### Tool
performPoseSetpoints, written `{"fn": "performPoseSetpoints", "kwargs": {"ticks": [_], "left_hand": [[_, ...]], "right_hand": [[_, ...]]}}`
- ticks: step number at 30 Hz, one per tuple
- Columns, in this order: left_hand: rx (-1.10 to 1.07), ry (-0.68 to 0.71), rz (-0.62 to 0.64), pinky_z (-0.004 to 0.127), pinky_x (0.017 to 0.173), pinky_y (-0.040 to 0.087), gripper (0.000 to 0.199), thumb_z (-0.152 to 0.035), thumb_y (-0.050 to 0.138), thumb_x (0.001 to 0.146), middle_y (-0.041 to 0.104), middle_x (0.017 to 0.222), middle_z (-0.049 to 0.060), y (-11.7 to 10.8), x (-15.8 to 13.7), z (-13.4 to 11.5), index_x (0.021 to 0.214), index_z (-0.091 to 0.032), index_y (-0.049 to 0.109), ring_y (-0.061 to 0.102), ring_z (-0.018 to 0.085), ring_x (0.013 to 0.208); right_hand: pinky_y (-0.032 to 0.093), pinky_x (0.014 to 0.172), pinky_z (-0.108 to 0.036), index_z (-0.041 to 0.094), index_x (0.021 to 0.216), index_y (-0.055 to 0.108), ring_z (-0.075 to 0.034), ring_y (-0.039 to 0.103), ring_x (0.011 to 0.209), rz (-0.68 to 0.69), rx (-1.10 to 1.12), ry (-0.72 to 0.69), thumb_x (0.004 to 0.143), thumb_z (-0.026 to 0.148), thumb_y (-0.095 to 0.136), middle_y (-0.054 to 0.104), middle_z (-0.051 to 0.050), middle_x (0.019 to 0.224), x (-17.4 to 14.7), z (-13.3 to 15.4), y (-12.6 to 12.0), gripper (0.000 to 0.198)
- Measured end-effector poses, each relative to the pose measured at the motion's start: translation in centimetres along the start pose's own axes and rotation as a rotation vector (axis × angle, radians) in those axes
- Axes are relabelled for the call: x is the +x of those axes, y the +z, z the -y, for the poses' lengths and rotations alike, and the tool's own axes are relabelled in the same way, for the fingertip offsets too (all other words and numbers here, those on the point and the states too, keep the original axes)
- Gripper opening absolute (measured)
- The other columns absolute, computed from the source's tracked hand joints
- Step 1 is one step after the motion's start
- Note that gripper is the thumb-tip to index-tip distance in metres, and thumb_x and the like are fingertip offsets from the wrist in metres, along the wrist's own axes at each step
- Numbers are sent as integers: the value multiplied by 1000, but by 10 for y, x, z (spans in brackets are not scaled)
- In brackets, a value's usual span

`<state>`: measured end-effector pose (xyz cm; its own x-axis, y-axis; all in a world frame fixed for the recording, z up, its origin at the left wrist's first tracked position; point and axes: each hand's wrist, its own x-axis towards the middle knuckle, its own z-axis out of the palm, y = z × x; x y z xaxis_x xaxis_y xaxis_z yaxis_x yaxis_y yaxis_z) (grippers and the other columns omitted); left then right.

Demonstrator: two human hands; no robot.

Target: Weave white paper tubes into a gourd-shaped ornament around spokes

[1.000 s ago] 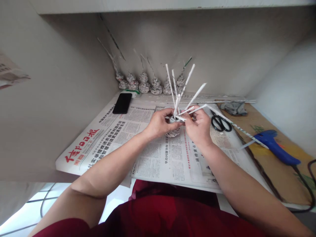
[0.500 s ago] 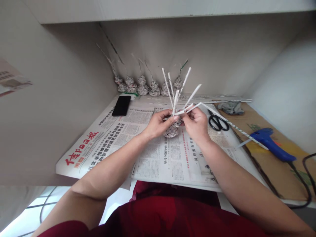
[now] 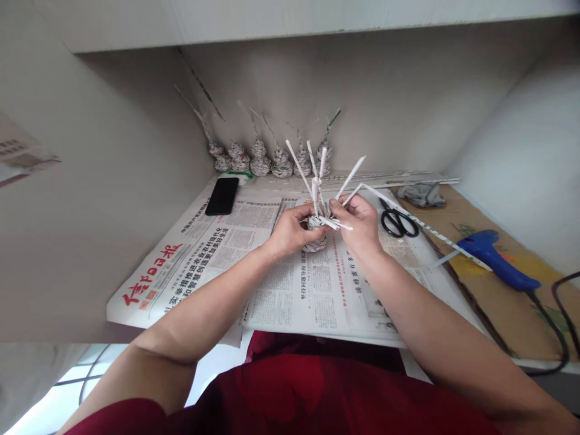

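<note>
A small woven paper gourd (image 3: 314, 243) stands over the newspaper, with several white rolled-paper sticks fanning up from its top. My left hand (image 3: 294, 231) is wrapped round its left side, thumb across the front. My right hand (image 3: 360, 223) pinches a long rolled-paper strip (image 3: 399, 208) at the gourd's right side. That strip bends upward at the hand, then slants down to the right as far as the glue gun. The fingertips of both hands partly hide the weave between them.
Finished-looking woven gourds (image 3: 281, 163) line the back wall. A black phone (image 3: 222, 196) lies on the newspaper (image 3: 199, 260) at left. Black-handled scissors (image 3: 399, 222), a grey cloth (image 3: 421, 194) and a blue glue gun (image 3: 496, 260) on cardboard (image 3: 512, 329) are at right.
The upright sticks have shifted and lean differently, and one short stick now points down to the right in front of the gourd. My right hand has moved slightly while keeping the strip.
</note>
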<state>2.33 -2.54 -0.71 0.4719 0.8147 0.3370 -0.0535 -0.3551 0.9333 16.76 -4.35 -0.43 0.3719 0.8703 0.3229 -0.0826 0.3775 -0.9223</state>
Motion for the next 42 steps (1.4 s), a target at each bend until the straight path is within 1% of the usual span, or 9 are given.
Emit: {"fn": "performPoseSetpoints", "kwargs": {"ticks": [3,5,9,14,24,27,31,37,42], "left_hand": [[-83,-44,35,32,86,49,38,-32,76,69,70,102,10,-3,0,-3,100,-11,69,64,21,94],[-131,-70,49,33,89,47,35,-34,74,72,71,101,9,-5,0,-4,100,-12,69,64,21,95],[-232,-120,24,34,91,45,29,-29,73,71,71,97,7,-5,1,0,96,-14,70,64,20,91],[-304,-151,-18,31,87,45,22,-24,70,70,71,92,5,-2,2,7,90,-15,69,64,19,89],[-399,-162,6,33,88,45,21,-20,68,68,71,89,6,-1,2,7,88,-13,68,65,19,85],[-393,-169,-32,32,86,45,21,-23,70,68,71,86,5,2,2,5,86,-14,67,65,18,84],[-390,-173,-85,28,82,45,20,-20,69,65,70,82,3,7,0,0,83,-15,66,64,16,81],[-445,-231,-81,26,72,45,25,-17,68,61,68,75,1,8,0,-7,86,-14,66,60,13,69],[-480,-223,-64,26,72,45,24,-15,67,61,65,74,0,7,0,-5,85,-14,65,59,13,68]], "right_hand": [[42,48,-23,20,68,55,-10,50,49,13,35,79,65,37,75,55,6,56,1,6,1,27],[41,45,-22,20,69,56,-9,50,47,19,36,94,64,36,76,56,7,55,1,8,1,26],[41,42,-21,20,71,57,-8,50,45,31,24,72,66,36,76,56,7,53,-1,7,-1,26],[43,42,-21,20,71,57,-8,50,45,39,-5,62,68,37,75,57,7,54,-2,5,-1,26],[44,42,-21,21,72,57,-9,51,48,3,-11,57,69,36,74,57,6,57,-4,3,2,23],[44,42,-22,21,72,57,-9,51,48,16,-38,40,70,37,74,57,5,58,-4,2,2,23],[44,43,-23,21,73,58,-9,49,47,38,-65,9,72,39,73,55,6,57,-5,0,3,24],[41,42,-22,21,72,57,-9,47,47,22,-62,-4,71,38,74,54,6,56,-8,-5,6,24],[39,43,-22,21,72,56,-8,47,48,3,-65,-6,72,39,73,53,6,58,-8,-6,8,25]]}}
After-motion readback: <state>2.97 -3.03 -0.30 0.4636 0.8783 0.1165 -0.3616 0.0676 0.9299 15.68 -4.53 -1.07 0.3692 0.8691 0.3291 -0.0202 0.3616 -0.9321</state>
